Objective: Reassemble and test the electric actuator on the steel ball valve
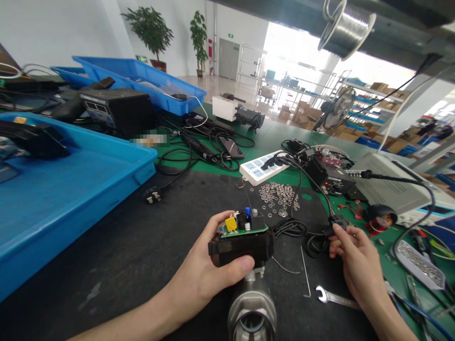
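My left hand (216, 260) is wrapped round the black housing of a valve actuator (245, 248), thumb across its front. A green circuit board (245, 232) with yellow, blue and black components shows on top of the housing. Under it is a steel valve body (252, 303) with its round threaded opening facing me. On the right, the fingers of my right hand (355, 255) are closed at a black power plug (336, 221) on a black cord. The fingertips partly hide the plug. A spanner (336, 297) and a thin hex key (305, 272) lie between the valve and my right wrist.
Loose nuts and washers (280, 196) are scattered behind the actuator, near a white power strip (265, 168). A large blue tray (81, 203) occupies the left. Beyond are cables and a black box unit (119, 111). A grey instrument (398, 189) stands right; a solder spool (346, 31) hangs above.
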{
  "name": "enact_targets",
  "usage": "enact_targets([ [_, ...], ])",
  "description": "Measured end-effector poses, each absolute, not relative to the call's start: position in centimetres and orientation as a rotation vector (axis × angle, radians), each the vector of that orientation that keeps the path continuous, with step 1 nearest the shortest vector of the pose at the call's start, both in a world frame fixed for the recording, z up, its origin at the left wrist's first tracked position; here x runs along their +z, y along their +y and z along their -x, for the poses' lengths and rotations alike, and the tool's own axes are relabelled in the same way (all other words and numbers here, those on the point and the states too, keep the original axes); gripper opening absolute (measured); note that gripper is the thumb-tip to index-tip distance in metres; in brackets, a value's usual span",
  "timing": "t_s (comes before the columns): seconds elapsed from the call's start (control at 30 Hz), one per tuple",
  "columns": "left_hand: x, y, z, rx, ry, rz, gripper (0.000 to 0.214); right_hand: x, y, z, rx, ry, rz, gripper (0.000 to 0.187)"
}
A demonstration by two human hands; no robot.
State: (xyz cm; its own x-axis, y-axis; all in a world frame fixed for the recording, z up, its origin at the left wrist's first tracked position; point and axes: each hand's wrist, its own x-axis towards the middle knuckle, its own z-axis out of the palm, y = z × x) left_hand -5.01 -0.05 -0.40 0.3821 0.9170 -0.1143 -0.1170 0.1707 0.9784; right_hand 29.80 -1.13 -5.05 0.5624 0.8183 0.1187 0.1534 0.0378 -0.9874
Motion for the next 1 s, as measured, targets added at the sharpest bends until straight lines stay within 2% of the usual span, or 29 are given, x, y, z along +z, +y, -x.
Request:
enact_targets([
  [1.0,-0.39,-0.06,5.1,0.874,0.881,-1.167,0.08,-4.7,-1.12,-29.57,0.636,-0.857,1.475,0.03],
])
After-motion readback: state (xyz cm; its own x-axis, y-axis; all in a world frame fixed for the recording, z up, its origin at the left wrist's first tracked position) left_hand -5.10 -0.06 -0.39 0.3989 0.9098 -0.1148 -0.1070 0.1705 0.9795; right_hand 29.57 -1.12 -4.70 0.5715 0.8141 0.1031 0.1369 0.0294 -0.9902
